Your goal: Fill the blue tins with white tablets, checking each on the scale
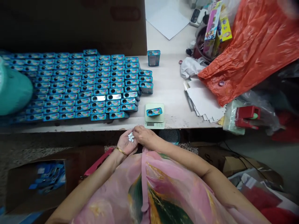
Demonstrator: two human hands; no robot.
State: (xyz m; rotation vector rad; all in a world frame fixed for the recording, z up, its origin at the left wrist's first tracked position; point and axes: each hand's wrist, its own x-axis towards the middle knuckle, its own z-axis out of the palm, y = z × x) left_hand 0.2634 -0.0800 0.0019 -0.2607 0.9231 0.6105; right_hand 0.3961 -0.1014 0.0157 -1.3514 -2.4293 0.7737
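Observation:
My left hand [124, 143], palm up and cupped just below the table's front edge, holds several small white pellets [131, 137]. Beside it, my right hand [146, 137] touches its fingertip side, with the fingers bent together; whatever they may pinch is hidden. Just beyond my right hand stands a pale green digital scale [154, 125]. One small blue tin [154, 111] with a dark round hole in its top rests on the scale's plate. Left of the scale, many matching blue tins [98, 92] stand upright in tight rows.
A turquoise container [14, 87] stands at far left, and a large dark box [72, 25] behind the tins. One tin [154, 58] stands apart. White papers [205, 99], an orange plastic bag [254, 49] and a red device [247, 116] lie right. Below left is a carton [21, 186].

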